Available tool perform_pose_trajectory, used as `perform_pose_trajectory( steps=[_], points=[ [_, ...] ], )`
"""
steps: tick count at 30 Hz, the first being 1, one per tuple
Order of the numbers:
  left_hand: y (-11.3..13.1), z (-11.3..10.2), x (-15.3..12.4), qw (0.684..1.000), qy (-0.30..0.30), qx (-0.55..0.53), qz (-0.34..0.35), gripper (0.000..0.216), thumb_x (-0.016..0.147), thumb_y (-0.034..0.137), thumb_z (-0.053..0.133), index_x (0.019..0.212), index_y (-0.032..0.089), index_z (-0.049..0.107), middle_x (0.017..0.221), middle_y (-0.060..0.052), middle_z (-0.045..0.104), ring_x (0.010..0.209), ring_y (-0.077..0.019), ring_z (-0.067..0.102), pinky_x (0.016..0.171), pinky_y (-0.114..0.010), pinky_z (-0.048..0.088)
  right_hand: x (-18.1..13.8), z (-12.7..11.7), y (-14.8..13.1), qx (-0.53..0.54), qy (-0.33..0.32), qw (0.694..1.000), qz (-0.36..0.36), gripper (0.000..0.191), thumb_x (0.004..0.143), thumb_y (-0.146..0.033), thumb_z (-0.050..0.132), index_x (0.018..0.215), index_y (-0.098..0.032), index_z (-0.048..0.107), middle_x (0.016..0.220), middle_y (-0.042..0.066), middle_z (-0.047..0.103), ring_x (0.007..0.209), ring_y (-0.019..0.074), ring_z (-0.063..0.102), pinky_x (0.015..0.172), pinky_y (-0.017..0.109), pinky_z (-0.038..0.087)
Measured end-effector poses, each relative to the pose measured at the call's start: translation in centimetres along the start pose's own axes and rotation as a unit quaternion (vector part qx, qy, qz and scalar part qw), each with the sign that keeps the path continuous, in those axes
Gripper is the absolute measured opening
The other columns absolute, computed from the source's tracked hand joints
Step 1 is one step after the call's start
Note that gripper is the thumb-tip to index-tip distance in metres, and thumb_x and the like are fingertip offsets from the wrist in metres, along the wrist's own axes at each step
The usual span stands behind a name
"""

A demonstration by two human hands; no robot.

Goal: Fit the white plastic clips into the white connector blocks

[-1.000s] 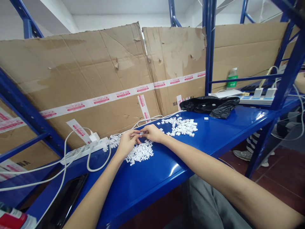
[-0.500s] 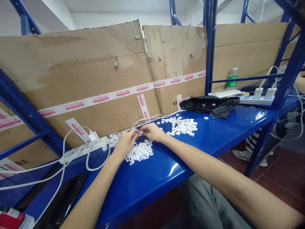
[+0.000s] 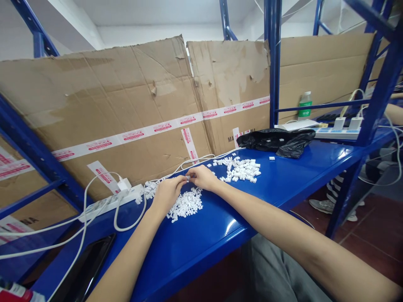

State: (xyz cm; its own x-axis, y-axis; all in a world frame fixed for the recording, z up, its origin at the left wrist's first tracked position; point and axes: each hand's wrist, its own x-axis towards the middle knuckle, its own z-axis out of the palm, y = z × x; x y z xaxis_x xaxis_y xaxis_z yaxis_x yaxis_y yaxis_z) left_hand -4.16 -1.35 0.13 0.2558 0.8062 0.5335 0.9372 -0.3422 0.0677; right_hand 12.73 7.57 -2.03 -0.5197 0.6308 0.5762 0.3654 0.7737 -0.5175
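Small white plastic piece (image 3: 188,178) held above the far edge of the near pile of white bits (image 3: 186,206). Left hand (image 3: 168,193) and right hand (image 3: 203,177) both pinch it by fingertips, likely because so tiny a part needs steadying from two sides. Right of the pile: heap of blocky white pieces (image 3: 244,168), seemingly kept separate to avoid mixing. Farther right: black plastic bag (image 3: 291,147). Left: power strip (image 3: 134,193).
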Motion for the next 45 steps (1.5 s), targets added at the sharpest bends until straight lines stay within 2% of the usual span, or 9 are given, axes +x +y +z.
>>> perform_pose_trajectory(
  steps=[5,9,13,16,21,26,45],
  points=[
    [0.3,0.14,0.11,0.998,0.01,-0.058,-0.011,0.023,0.096,0.03,0.054,0.096,0.025,0.076,0.094,-0.006,0.08,0.081,-0.0244,0.073,0.076,-0.031,0.048,-0.04,-0.12,-0.14,-0.003,0.004,1.0,0.007,0.021,0.081,-0.007,0.07,0.097,-0.018,0.079,0.09,0.006,0.077,0.085,0.0187,0.069,0.073,0.026,0.046],
    [0.3,0.27,0.25,0.989,0.058,-0.133,-0.015,0.02,0.09,0.031,0.06,0.086,0.022,0.077,0.092,-0.006,0.079,0.083,-0.0236,0.071,0.078,-0.032,0.051,0.03,-0.01,-0.15,0.012,-0.004,1.0,-0.01,0.019,0.082,-0.006,0.071,0.096,-0.016,0.079,0.086,0.004,0.076,0.077,0.0152,0.067,0.07,0.023,0.044],
    [0.45,0.53,0.34,0.965,0.066,-0.238,-0.087,0.019,0.084,0.034,0.064,0.083,0.02,0.076,0.089,-0.007,0.077,0.062,-0.019,0.068,0.056,-0.028,0.051,0.08,0.17,-0.16,0.026,-0.008,0.999,-0.026,0.015,0.082,-0.008,0.073,0.094,-0.016,0.079,0.084,0.003,0.075,0.074,0.0135,0.065,0.068,0.022,0.042],
    [0.66,0.65,0.43,0.947,0.068,-0.282,-0.136,0.019,0.079,0.034,0.068,0.082,0.018,0.077,0.086,-0.007,0.078,0.051,-0.0164,0.064,0.05,-0.028,0.049,0.07,0.26,-0.14,0.032,-0.006,0.999,-0.029,0.014,0.083,-0.008,0.073,0.094,-0.015,0.079,0.083,0.003,0.075,0.074,0.0137,0.065,0.067,0.022,0.041],
    [0.89,0.57,0.61,0.941,0.073,-0.29,-0.161,0.015,0.076,0.031,0.071,0.079,0.018,0.076,0.079,-0.006,0.077,0.05,-0.0166,0.064,0.049,-0.028,0.05,0.07,0.3,-0.06,0.037,-0.006,0.999,-0.027,0.014,0.082,-0.009,0.074,0.094,-0.015,0.078,0.082,0.003,0.074,0.075,0.0139,0.065,0.068,0.022,0.041],
    [0.99,0.52,0.6,0.939,0.069,-0.291,-0.169,0.015,0.075,0.031,0.071,0.079,0.017,0.075,0.083,-0.007,0.077,0.052,-0.0174,0.066,0.048,-0.027,0.05,0.08,0.23,-0.14,0.038,-0.004,0.999,-0.026,0.015,0.082,-0.007,0.074,0.094,-0.014,0.078,0.082,0.003,0.074,0.075,0.0142,0.065,0.068,0.023,0.041],
    [0.69,0.69,0.53,0.95,0.066,-0.269,-0.146,0.014,0.078,0.031,0.067,0.079,0.018,0.074,0.079,-0.005,0.076,0.054,-0.0175,0.065,0.05,-0.028,0.05,0.15,0.4,-0.01,0.051,-0.012,0.998,-0.031,0.013,0.081,-0.007,0.075,0.092,-0.014,0.078,0.074,0.0,0.069,0.067,0.0107,0.058,0.064,0.021,0.036]
  ],
)
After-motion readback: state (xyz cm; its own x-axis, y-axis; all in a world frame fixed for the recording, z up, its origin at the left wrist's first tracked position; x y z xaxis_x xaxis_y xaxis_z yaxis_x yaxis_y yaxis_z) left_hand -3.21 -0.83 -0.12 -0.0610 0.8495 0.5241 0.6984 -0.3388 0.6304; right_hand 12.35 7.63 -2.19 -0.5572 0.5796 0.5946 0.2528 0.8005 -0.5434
